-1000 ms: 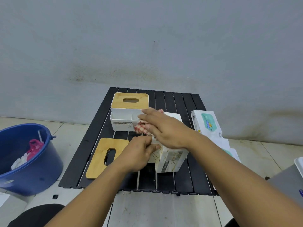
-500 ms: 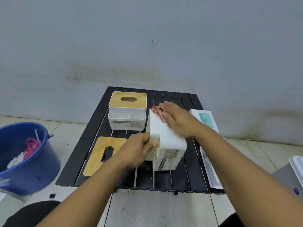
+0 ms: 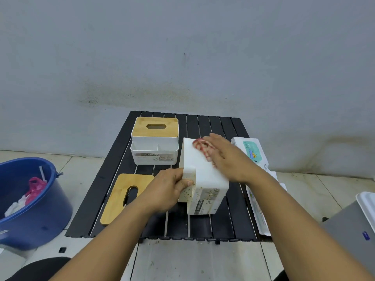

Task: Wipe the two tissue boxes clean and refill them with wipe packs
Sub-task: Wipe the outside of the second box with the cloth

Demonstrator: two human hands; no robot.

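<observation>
A white tissue box (image 3: 203,179) lies tipped on its side in the middle of the black slatted table (image 3: 101,189). My left hand (image 3: 168,189) grips its near left edge. My right hand (image 3: 225,157) presses a red-and-white cloth (image 3: 199,145) flat against the box's upturned face, near the far end. The box's bamboo lid (image 3: 123,196) lies loose on the table to the left. A second white tissue box (image 3: 155,141) with its bamboo lid on stands at the back. Wipe packs (image 3: 252,152) lie along the table's right edge, partly hidden by my right forearm.
A blue bucket (image 3: 36,216) holding pink and white rubbish stands on the floor to the left. A grey container with a white lid (image 3: 365,216) is at the right edge. A grey wall rises right behind the table.
My right hand has slid the cloth from the box's near left part to its far upper face. The box has been turned so a broad white side faces up.
</observation>
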